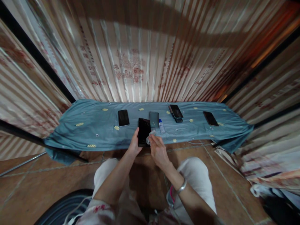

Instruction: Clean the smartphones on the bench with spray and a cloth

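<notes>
Gripping noted: black smartphone held by left hand, fingers curled round its edge, above blue cloth | right hand pinched on small wipe against screen | judged rigid, light, slick glass, fragile; best held by side edges.

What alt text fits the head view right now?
A seated person's left hand holds a black phone upright while the right hand presses a small white cloth to its screen. Beyond, a blue cloth on the floor bears five more phones and a small bottle.
</notes>
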`<state>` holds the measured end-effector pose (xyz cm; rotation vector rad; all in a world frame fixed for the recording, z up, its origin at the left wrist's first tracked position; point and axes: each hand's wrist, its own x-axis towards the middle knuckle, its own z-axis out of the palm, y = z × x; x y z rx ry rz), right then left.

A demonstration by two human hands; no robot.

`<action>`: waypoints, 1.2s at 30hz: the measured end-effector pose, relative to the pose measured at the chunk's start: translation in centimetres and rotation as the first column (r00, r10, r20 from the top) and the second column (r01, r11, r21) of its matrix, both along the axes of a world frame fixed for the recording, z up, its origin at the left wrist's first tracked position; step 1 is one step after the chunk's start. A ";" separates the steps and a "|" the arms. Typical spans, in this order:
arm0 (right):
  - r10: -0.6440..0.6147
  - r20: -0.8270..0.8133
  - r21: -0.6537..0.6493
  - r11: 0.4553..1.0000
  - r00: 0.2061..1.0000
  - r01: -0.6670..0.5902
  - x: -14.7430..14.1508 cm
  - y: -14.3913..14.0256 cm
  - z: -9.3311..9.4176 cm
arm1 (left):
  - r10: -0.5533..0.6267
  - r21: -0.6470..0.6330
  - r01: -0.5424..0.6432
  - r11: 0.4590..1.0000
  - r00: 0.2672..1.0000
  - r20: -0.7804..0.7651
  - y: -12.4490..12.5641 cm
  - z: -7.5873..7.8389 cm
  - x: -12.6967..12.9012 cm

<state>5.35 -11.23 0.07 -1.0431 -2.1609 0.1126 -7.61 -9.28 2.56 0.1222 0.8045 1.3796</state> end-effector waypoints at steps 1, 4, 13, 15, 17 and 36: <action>0.004 -0.003 0.007 1.000 1.000 -0.004 0.0 -0.4 0.0 | -0.019 0.008 0.019 1.000 1.000 0.000 -0.1 -0.1 0.0; 0.015 -0.020 0.033 0.999 1.000 -0.014 0.0 -1.2 0.0 | -0.048 0.031 0.048 0.998 0.999 0.012 -0.3 -0.3 -0.1; 0.083 -0.074 0.031 0.996 0.994 -0.081 -0.5 -2.2 0.0 | -0.090 0.052 0.089 0.995 0.996 0.022 -0.6 -0.3 -0.6; 0.113 -0.077 0.036 0.993 0.991 -0.110 -0.9 -2.9 0.0 | -0.096 0.037 0.094 0.995 0.995 0.037 -0.6 -0.1 -0.7; 0.147 -0.062 0.031 0.989 0.987 -0.145 -1.5 -3.5 0.1 | -0.089 0.020 0.088 0.996 0.994 0.063 -0.7 -0.1 -0.7; 0.128 0.034 0.031 0.991 0.991 -0.129 -2.9 6.0 2.1 | -0.040 0.061 0.035 0.997 0.996 0.078 -1.1 0.1 1.5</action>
